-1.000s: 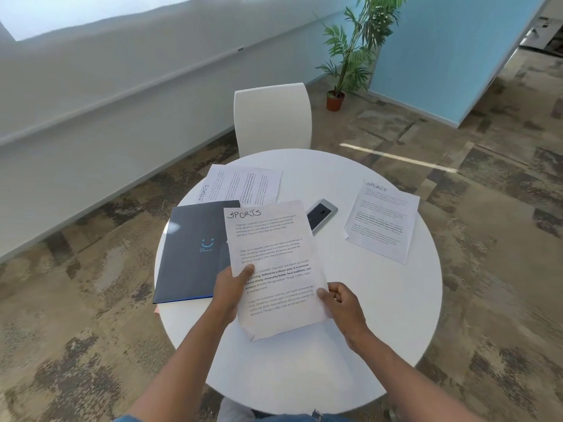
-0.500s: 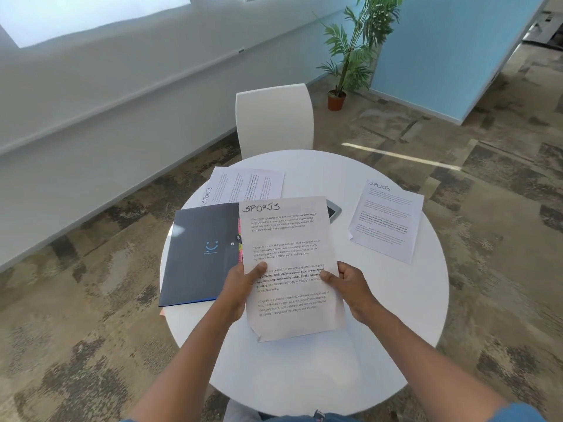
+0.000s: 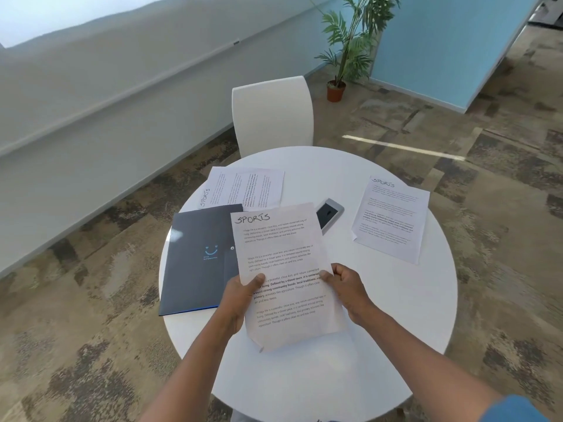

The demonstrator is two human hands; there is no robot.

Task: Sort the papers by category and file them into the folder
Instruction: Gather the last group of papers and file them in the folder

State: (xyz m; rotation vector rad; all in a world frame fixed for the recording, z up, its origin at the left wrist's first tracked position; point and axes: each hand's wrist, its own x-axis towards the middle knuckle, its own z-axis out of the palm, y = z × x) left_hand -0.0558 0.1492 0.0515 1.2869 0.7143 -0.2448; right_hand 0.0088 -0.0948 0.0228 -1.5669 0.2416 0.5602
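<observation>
I hold a printed sheet headed "SPORTS" [image 3: 283, 257] above the round white table [image 3: 396, 330]. My left hand [image 3: 240, 295] pinches its left edge, thumb on top. My right hand [image 3: 344, 286] grips its right edge. The sheet overlaps the right side of a dark grey folder [image 3: 198, 257] with a small smile logo, lying shut on the table's left. Another "SPORTS" sheet [image 3: 393, 217] lies flat at the right. Behind the folder, sheets [image 3: 243, 187] marked "SPORTS" lie turned sideways.
A phone [image 3: 329, 213] lies face up just behind the held sheet. A white chair [image 3: 272, 114] stands at the table's far side. A potted plant [image 3: 347, 47] stands by a blue partition. Patterned carpet surrounds the table.
The held sheet has shifted right and a little away from me, and the phone is partly uncovered again. Both hands keep their hold on the sheet.
</observation>
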